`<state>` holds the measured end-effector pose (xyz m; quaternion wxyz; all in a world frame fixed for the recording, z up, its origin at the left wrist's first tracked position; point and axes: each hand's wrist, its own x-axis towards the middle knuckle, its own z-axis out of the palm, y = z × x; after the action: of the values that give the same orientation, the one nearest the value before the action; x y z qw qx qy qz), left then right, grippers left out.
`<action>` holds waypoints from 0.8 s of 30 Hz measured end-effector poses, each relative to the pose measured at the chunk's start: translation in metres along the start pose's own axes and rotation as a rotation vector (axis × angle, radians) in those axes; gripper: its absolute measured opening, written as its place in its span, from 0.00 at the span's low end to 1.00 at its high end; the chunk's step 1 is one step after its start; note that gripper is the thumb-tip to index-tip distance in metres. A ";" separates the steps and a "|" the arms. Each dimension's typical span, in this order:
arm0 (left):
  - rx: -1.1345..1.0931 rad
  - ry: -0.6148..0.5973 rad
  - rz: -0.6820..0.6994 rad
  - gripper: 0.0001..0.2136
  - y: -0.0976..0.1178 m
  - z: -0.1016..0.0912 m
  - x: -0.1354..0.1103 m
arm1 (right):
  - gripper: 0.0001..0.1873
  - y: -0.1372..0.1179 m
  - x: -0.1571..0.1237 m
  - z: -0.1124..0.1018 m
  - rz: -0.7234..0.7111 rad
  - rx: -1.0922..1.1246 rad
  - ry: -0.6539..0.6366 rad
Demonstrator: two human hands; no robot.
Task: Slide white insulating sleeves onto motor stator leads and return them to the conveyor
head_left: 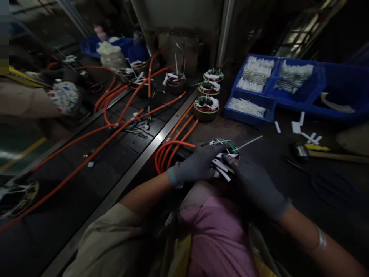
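A round motor stator with green windings and white lacing sits on the bench close to my body. Several white sleeves stick out from it towards me, and a thin white tie points up to the right. My left hand, in a grey glove, is closed on the stator's left side, with the fingers reaching over its top. At the right side, my right hand, also gloved, has its fingers bent together at the white sleeves. It is partly blurred, and what its fingertips pinch is hidden.
Blue bins hold white sleeves and ties. More stators stand beyond my hands. Orange cables cross the conveyor on the left. A hammer, pliers and loose white pieces lie right. A co-worker's sleeve shows far left.
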<state>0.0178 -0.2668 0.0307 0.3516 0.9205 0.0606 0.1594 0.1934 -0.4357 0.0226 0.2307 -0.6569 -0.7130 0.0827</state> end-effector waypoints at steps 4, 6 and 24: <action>0.061 0.019 -0.080 0.39 0.005 0.008 0.002 | 0.25 -0.003 0.020 -0.013 0.072 0.180 -0.081; 0.069 0.018 -0.094 0.37 0.007 0.010 0.005 | 0.24 -0.002 0.025 -0.013 0.096 0.281 -0.090; -0.137 -0.163 -0.094 0.32 0.012 -0.011 0.018 | 0.13 0.005 -0.002 0.016 0.390 0.542 0.288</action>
<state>0.0316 -0.2651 0.0512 0.4243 0.9005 0.0638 0.0713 0.1910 -0.4336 0.0056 0.4744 -0.7004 -0.4868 0.2177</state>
